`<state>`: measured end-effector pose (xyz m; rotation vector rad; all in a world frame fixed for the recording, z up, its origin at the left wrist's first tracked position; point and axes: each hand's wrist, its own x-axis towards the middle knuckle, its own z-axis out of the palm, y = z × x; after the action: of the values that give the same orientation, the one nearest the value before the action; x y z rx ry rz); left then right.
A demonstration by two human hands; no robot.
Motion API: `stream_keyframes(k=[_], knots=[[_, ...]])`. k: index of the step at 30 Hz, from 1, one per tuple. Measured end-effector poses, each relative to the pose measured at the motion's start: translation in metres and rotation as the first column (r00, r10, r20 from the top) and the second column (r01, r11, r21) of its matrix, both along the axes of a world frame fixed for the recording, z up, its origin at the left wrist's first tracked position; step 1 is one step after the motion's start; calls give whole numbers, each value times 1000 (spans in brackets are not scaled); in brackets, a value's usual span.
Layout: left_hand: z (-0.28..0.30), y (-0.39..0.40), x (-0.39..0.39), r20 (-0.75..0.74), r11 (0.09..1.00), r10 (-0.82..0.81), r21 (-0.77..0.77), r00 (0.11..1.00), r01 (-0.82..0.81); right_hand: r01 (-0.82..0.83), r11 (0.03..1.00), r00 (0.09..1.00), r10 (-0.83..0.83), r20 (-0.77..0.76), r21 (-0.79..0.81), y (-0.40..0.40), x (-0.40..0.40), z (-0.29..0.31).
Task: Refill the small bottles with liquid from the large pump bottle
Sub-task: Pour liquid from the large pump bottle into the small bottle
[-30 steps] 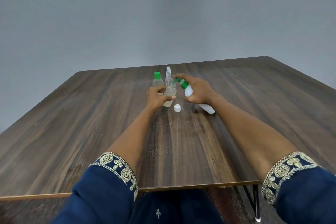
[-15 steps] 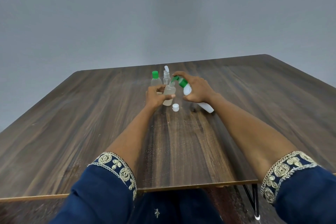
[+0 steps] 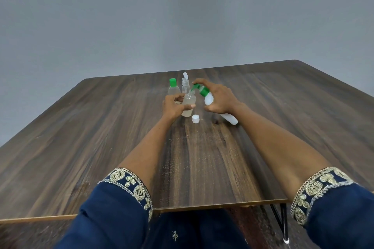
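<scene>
My left hand (image 3: 173,106) grips a small clear uncapped bottle (image 3: 188,105) that stands on the wooden table (image 3: 101,137), partly filled with pale liquid. My right hand (image 3: 219,99) holds the large white pump bottle (image 3: 209,99), tilted left, its green pump head (image 3: 199,89) over the small bottle's mouth and a finger on top of the pump. The small bottle's white cap (image 3: 195,118) lies on the table just right of it. Behind stand a green-capped small bottle (image 3: 173,88) and a clear bottle with an open white flip cap (image 3: 185,84).
The table's near edge (image 3: 202,206) runs across the lower frame, with a black metal leg (image 3: 282,222) at the right. A plain grey wall stands behind the table.
Both hands and the bottles hold nearly the same pose; the view has shifted slightly. The pump bottle stays tilted over the small bottle.
</scene>
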<state>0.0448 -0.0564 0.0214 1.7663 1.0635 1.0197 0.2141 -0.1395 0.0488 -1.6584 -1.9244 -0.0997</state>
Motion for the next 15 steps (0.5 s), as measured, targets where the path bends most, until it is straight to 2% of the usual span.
stream_keyframes(k=[8, 15], knots=[[-1, -1, 1, -22, 1000, -28, 4, 999, 28, 21, 999, 1000, -21, -14, 24, 0, -4, 1], [2, -2, 3, 23, 1000, -16, -13, 1000, 16, 24, 1000, 1000, -24, -14, 19, 1, 2, -2]])
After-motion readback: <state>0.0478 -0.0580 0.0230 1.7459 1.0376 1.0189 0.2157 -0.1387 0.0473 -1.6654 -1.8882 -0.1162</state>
